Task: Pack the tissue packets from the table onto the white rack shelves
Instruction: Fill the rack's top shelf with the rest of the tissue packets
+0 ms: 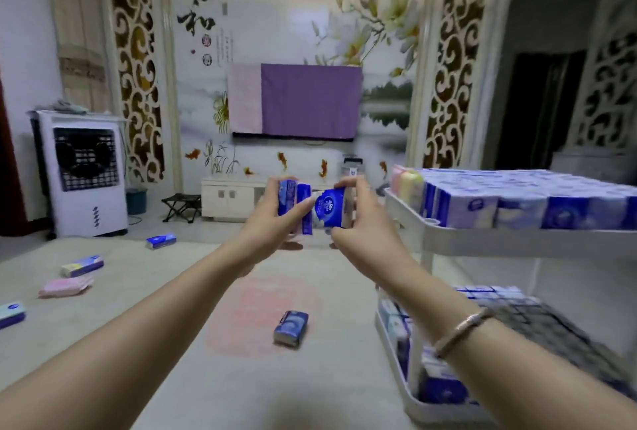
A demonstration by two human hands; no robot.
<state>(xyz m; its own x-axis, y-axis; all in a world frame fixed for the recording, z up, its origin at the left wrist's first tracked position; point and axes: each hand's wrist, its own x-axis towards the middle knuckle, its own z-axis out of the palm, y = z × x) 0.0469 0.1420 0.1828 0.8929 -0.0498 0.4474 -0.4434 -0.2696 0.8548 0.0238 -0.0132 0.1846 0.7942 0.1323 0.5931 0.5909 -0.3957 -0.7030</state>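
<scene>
Both arms outstretched, left of white rack [482, 240] | left hand [275, 222] grips upright blue tissue packets [293, 205] | right hand [358, 219] pinches another packet [327, 210], touching them | one loose packet [290, 328] below.

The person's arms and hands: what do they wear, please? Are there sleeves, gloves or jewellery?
Both forearms are bare, with no sleeves in view and no gloves. The left hand shows no ring or watch. The right hand is also bare, but its wrist carries a thin, silvery metal bangle.
</scene>
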